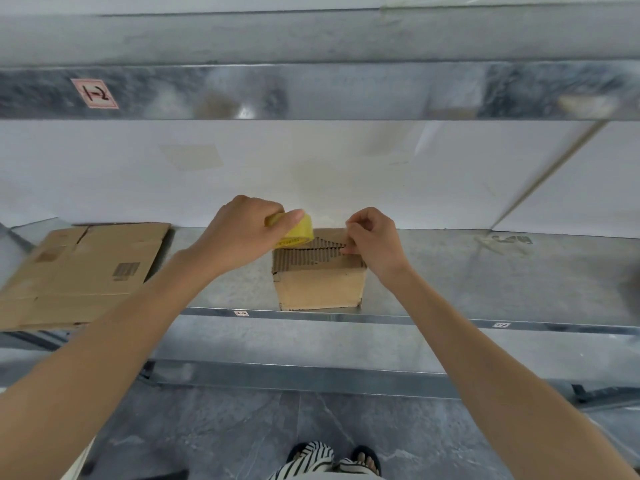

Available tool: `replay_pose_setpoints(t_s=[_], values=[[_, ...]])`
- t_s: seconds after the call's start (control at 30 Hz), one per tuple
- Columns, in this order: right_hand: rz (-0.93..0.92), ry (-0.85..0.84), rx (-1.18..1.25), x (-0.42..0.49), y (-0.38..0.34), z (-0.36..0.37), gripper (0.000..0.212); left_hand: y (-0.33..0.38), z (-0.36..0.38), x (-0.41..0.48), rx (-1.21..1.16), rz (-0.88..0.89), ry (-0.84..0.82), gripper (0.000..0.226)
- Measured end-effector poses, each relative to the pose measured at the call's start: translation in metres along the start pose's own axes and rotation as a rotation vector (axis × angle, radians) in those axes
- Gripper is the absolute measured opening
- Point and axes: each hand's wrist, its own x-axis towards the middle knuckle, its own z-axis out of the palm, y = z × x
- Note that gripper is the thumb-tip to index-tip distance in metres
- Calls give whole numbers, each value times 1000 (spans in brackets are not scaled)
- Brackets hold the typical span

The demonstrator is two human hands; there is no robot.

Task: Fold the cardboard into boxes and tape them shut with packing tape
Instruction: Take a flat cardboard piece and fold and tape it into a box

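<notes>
Stock seen through my remote head view, 1 moment:

1. Small box (320, 285) – brown cardboard, folded up, standing on the metal shelf (467, 271) close to its front lip, roughly centre of view. Its top face shows bare corrugated ribbing with a seam running across; the front wall is plain, and the corners look worn.

2. Tape roll (298, 233) – yellow, with printed lettering on its side. It is held tilted over the far left part of the box's top, touching it or just above it; I cannot tell which.

3. Left hand (242, 233) – reaching in from the lower left. Its fingers (291, 216) are curled over the tape roll and grasp it from above.

4. Right hand (372, 240) – at the top right edge of the box. Its fingers (353, 233) are curled, the tips pinching at the edge of the top flap. Whether a strip of tape lies under them I cannot tell.

5. Flattened cardboard (83, 271) – 1 large unfolded sheet lying flat on the same shelf, well to the left of the box, with printed marks on its face and its near edge overhanging the shelf lip.

6. Upper beam (346, 91) – galvanised metal, crossing the whole view above the hands, carrying a red-bordered label (94, 94) handwritten "1-2".

7. White wall (311, 168) behind the shelf.

8. Grey floor (242, 427) below, with sandalled feet (367, 460) and striped trousers (311, 459) at the bottom edge.
</notes>
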Motion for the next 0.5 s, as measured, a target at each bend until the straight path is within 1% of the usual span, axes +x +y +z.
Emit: replay_pose_setpoints(t_s=[0.1, 0.27, 0.4, 0.5], values=[[-4, 32, -45, 0, -1, -7, 15, 4, 6, 9, -81, 27, 49, 55], [9, 29, -136, -1, 6, -17, 15, 16, 13, 25, -32, -25, -23, 56], [62, 14, -34, 1, 8, -19, 11, 20, 14, 35, 47, -24, -66, 55], [77, -24, 2, 3, 8, -20, 19, 24, 15, 40, 104, -23, -103, 53]])
